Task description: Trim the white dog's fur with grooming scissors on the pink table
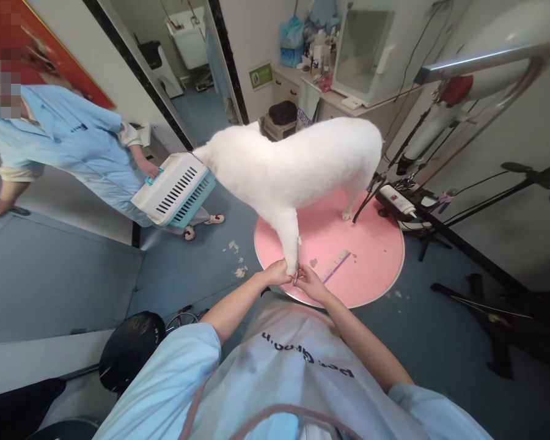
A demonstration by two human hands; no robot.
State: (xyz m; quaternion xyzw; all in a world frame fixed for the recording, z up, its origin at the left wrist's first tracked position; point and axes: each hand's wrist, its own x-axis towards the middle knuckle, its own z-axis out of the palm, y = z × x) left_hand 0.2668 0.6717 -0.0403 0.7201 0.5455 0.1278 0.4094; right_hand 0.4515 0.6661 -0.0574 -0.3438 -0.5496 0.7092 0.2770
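Observation:
A white dog [302, 156] stands on a round pink grooming table [371, 275], its head turned to the far left. My left hand [277, 273] is closed around the lower part of its near front leg [288, 238]. In my right hand [310, 283] is a pair of scissors [297, 275], its blades pointing up along the right side of that leg. A comb [337, 264] with a purple spine lies on the table just beyond my right hand, near small tufts of cut hair.
At left a person in blue [82, 146] holds a white and turquoise pet carrier [178, 189] near the dog's head. A metal grooming arm [481, 64] and a white bottle [396, 200] are at right. A black stool [132, 351] stands at lower left. Hair tufts [241, 271] dot the floor.

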